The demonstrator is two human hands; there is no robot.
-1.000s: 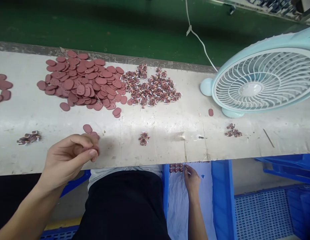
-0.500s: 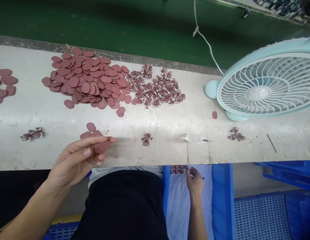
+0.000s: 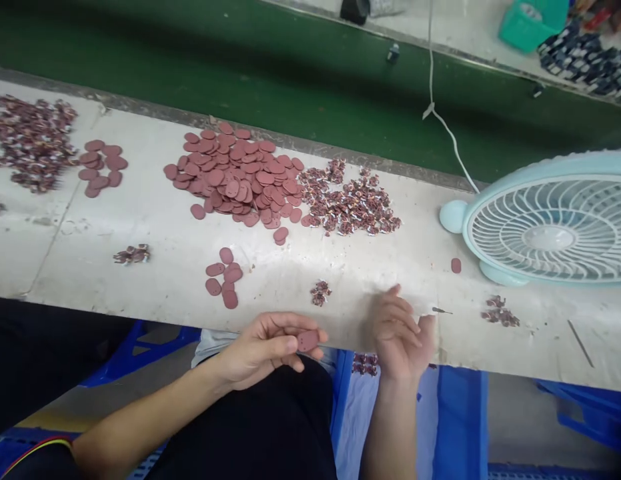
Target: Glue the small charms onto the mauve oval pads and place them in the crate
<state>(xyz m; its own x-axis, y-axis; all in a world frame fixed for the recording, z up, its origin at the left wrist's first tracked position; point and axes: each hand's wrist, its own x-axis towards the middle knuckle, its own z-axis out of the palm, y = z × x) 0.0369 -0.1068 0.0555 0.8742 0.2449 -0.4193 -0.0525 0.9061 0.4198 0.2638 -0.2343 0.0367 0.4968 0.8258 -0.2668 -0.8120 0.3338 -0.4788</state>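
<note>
left hand (image 3: pixel 275 343) pinching reddish oval disc (image 3: pixel 307 341); right hand (image 3: pixel 399 333), fingers spread, over near side of table (image 3: pixel 155 213); large disc pile (image 3: pixel 240 177) farther back.

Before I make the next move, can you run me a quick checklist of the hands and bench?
1. Left hand has a maroon oval disc in its grip: ok.
2. Disc's dotted face visible to the camera: ok.
3. Right hand holding the item with the dark pointed tip: cannot tell.
4. Small cluster of brown figurines apart from both hands: ok.
5. Pale blue fan apart from the right hand: ok.
</note>
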